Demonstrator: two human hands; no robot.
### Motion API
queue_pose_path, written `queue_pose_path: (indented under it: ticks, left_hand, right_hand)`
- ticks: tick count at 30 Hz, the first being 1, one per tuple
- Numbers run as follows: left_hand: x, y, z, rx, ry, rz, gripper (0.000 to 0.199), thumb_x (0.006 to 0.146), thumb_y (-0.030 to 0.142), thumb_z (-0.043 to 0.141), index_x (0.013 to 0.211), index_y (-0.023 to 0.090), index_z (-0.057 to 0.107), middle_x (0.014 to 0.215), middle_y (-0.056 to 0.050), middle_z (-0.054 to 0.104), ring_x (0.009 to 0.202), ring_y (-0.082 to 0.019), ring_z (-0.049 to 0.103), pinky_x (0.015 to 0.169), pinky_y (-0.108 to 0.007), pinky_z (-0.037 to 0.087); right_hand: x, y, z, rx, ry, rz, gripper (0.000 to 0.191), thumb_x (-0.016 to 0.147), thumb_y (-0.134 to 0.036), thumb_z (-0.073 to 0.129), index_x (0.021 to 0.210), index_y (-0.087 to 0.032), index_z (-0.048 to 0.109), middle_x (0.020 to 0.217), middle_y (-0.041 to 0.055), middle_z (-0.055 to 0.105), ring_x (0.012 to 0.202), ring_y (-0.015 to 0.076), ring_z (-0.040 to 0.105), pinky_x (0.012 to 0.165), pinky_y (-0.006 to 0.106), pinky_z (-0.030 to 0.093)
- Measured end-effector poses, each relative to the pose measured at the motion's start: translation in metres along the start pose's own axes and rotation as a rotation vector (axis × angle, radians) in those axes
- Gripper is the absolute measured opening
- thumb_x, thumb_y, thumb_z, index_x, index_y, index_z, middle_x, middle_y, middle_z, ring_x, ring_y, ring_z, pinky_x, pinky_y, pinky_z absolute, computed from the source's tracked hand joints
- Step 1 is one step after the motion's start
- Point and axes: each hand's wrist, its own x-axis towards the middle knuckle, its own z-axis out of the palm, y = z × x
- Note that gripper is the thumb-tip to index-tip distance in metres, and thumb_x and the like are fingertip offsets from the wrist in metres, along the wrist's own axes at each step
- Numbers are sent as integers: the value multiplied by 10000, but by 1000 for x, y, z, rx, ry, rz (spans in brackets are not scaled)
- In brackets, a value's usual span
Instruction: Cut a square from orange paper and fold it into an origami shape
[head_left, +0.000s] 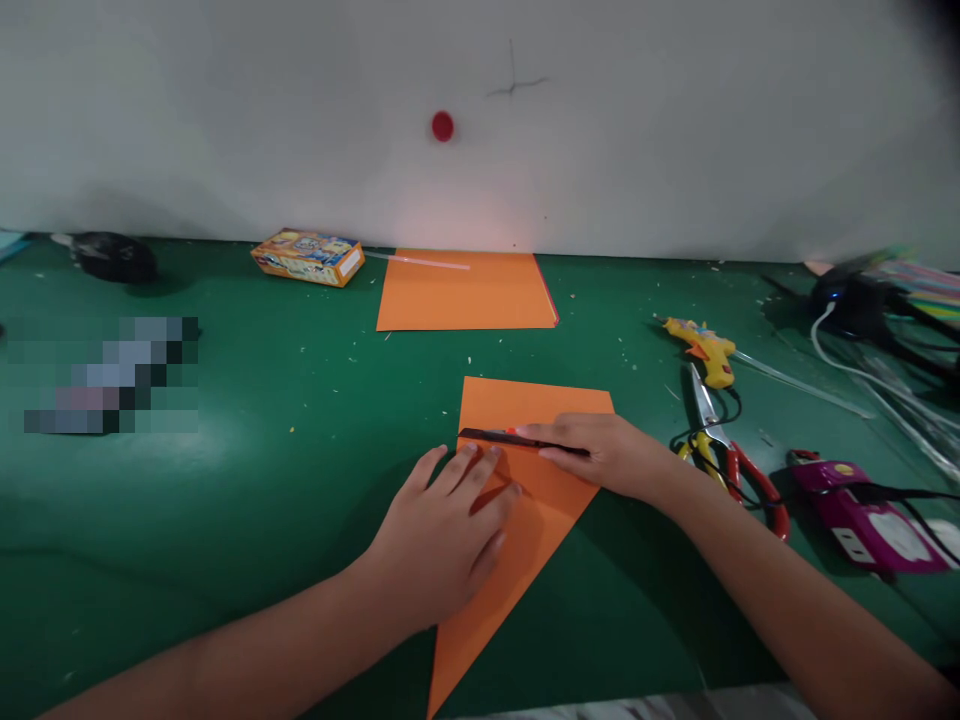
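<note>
An orange sheet of paper [537, 398], with a slanted lower right edge as if folded on the diagonal, lies on the green table in front of me. My left hand [452, 525] rests on it with fingers spread, pressing the paper just below a thin dark strip [491, 436]. This strip lies straight across the sheet, with a bit of red at its upper edge; I cannot tell whether it is a ruler or a blade. Its right end is in the closed fingers of my right hand [600, 450]. Part of the paper is hidden under both hands.
Further back lie stacked orange sheets [465, 295] and a small patterned box [309, 257]. On the right are a yellow glue gun [705, 350], scissors [709, 405] with red and yellow handles, a purple power strip [862, 515] and cables. A black object [116, 257] sits far left.
</note>
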Motion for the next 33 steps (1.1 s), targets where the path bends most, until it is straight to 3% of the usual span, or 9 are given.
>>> queue_pose_path:
  ticks: [8, 15, 22, 33]
  left_hand:
    - [0, 0, -2, 19, 17, -34, 372, 1034, 438, 484, 1368, 353, 624, 1498, -25, 581, 1371, -287, 518, 1108, -520, 348]
    - [1, -1, 1, 11, 53, -34, 349, 1046, 420, 465, 1330, 356, 657, 1458, -32, 618, 1358, -279, 539, 1093, -524, 356]
    - [0, 2, -1, 28, 11, -42, 358, 1046, 429, 477, 1358, 358, 638, 1488, -35, 592, 1370, -277, 529, 1106, -527, 352]
    - [1, 0, -3, 15, 14, -31, 348, 1046, 424, 480, 1344, 352, 646, 1437, -33, 627, 1349, -276, 534, 1117, -507, 345]
  right_hand:
    - [0, 0, 0, -3, 24, -14, 428, 1067, -333, 448, 1479, -341, 559, 1128, 50, 746, 999, 203, 697, 903, 327, 541]
    - [0, 1, -3, -9, 37, -31, 420, 1071, -340, 440, 1471, -346, 567, 1096, 41, 752, 962, 188, 696, 872, 307, 537]
    - [-2, 0, -2, -9, 49, -20, 413, 1067, -339, 448, 1458, -355, 580, 1131, 36, 757, 969, 189, 703, 872, 304, 536]
    - [-1, 1, -5, -48, 5, -7, 425, 1072, -350, 415, 1464, -329, 580, 1030, 45, 741, 894, 178, 683, 817, 276, 521]
